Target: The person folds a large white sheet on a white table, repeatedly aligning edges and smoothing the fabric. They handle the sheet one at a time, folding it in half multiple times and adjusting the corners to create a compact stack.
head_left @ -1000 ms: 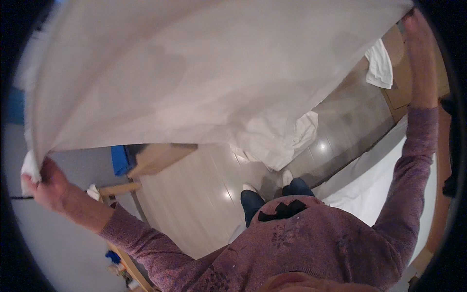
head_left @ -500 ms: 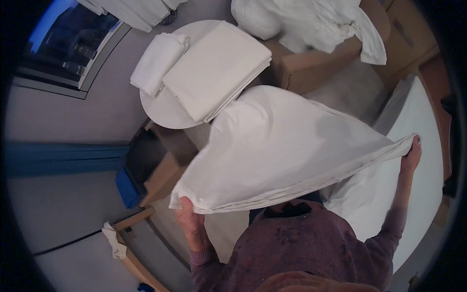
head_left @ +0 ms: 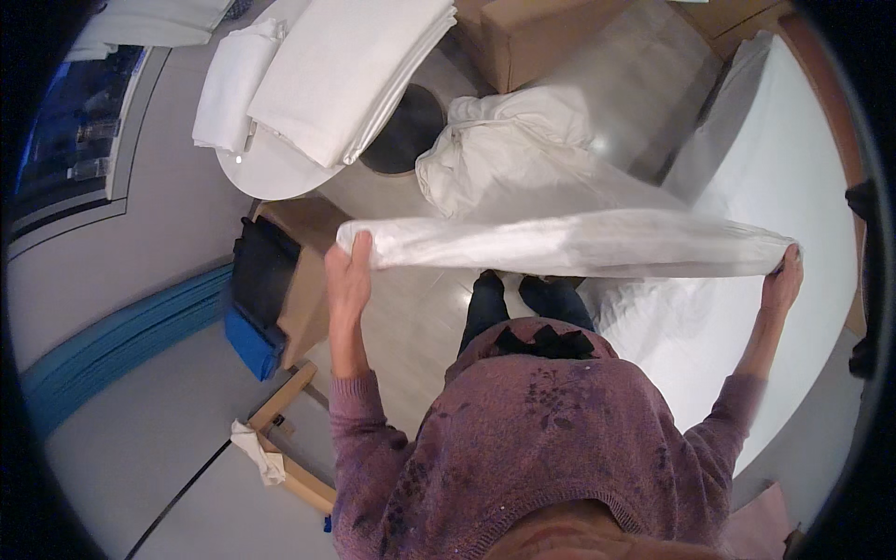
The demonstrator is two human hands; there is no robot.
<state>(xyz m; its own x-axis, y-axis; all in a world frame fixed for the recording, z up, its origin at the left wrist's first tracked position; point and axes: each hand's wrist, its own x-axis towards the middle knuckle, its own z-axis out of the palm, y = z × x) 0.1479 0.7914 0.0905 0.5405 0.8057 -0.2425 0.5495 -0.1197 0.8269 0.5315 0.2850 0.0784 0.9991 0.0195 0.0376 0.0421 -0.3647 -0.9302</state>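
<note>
Overhead, a thin white cotton-like sheet (head_left: 569,245) is stretched into a long, loosely folded band between the person's two hands, at about chest height in front of a purple knitted jumper. The left hand (head_left: 347,275) has its fingers (head_left: 359,250) curled over the band's left end, closed on the cloth; the right hand (head_left: 782,280) pinches the far right end, its fingers wrapped round the corner. Judging by the way it sags a little between the two grips and lets light through, the fabric is light, soft and limp, with no stiffness of its own, so it is best held at the corners or along the doubled edge, where the layers bunch and give something to pinch; a hold in the middle would let both ends drop. Beyond the fingers, a crumpled heap of white linen (head_left: 504,149) lies on the pale floor, and further off a round white worktop (head_left: 271,173) carries a neat stack of folded white sheets (head_left: 350,70) with a smaller folded white cloth (head_left: 229,84) beside it. A brown cardboard box (head_left: 551,37) stands beyond the heap; its contents cannot be seen. Right of the right-hand fingers a white-covered bed (head_left: 803,149) runs along the edge. Below the left fingers sits another brown box (head_left: 303,280), closed so far as can be told.
</note>
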